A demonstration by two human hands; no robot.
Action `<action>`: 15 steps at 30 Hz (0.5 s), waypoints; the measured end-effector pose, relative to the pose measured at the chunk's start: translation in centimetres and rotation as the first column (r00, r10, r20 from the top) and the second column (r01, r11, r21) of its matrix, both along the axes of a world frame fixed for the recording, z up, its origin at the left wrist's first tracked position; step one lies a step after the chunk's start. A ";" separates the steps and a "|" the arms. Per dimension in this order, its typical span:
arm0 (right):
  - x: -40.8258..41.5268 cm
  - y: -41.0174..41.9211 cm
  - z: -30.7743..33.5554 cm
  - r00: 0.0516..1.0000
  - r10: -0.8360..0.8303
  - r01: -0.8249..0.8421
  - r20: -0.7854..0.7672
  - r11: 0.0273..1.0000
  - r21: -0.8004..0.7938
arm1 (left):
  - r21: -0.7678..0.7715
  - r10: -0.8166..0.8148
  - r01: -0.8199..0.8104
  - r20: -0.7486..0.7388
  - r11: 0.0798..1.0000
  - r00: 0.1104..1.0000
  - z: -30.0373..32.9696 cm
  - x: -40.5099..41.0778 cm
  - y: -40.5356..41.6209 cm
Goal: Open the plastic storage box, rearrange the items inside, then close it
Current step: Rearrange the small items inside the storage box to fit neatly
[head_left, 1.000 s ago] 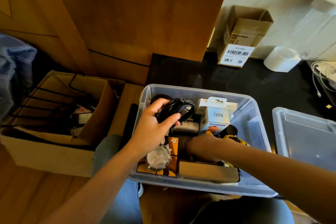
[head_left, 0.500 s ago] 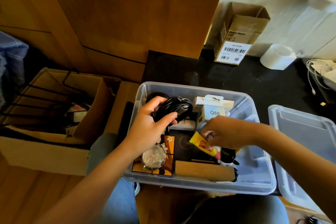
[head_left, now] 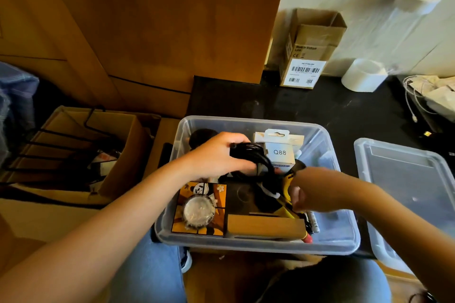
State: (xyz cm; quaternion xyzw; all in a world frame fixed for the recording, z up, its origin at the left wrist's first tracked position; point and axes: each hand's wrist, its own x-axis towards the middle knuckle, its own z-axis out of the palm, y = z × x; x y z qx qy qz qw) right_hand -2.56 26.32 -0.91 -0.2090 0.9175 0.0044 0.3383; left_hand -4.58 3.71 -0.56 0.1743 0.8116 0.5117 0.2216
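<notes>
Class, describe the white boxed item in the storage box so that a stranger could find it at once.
Start at the clear plastic storage box on the dark floor, its lid lying to the right. At its far wall, just right of the left hand gripping a black cable, stands the white carton. Only it has a hang tab and reads Q88.

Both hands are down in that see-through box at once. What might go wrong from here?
1. The black cable gripped by the left hand trails down toward the right hand; it may snag the yellow item held there.
2. The white Q88 box stands upright right beside the cable; a tug might tip it.
3. The lid lies apart on the right; tall items in the plastic box might stop it closing.
</notes>
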 end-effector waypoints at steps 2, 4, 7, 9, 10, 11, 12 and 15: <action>-0.2 -0.2 -0.4 0.983 -0.083 0.075 -0.163 0.996 -0.052 | -0.066 -0.052 0.051 -0.007 0.997 0.999 -0.5 -0.3 0.7; -0.3 -0.6 -0.8 0.950 -0.170 0.150 -0.261 0.984 -0.096 | -0.160 -0.086 0.077 -0.051 0.984 0.995 -1.2 -0.6 1.4; -0.5 -1.2 -1.2 0.940 -0.246 0.211 -0.237 0.964 -0.164 | -0.257 -0.080 0.061 -0.065 0.964 0.995 -2.1 -1.0 1.8; -0.6 -1.5 -1.7 0.946 -0.247 0.210 -0.207 0.960 -0.186 | -0.290 -0.080 0.061 -0.055 0.955 0.995 -2.4 -1.2 1.8; -0.5 -1.8 -2.0 0.947 -0.249 0.213 -0.201 0.959 -0.185 | -0.307 -0.082 0.061 -0.055 0.950 0.995 -2.5 -1.3 1.8; -0.4 -2.0 -2.3 0.945 -0.259 0.223 -0.200 0.957 -0.184 | -0.325 -0.081 0.057 -0.061 0.944 0.995 -2.6 -1.3 1.8; -0.2 -2.4 -2.7 0.939 -0.274 0.237 -0.209 0.954 -0.185 | -0.341 -0.077 0.049 -0.072 0.939 0.994 -2.6 -1.3 1.8; 0.2 -3.3 -3.5 0.909 -0.298 0.252 -0.292 0.950 -0.186 | -0.367 -0.058 0.011 -0.119 0.930 0.991 -2.9 -1.2 1.9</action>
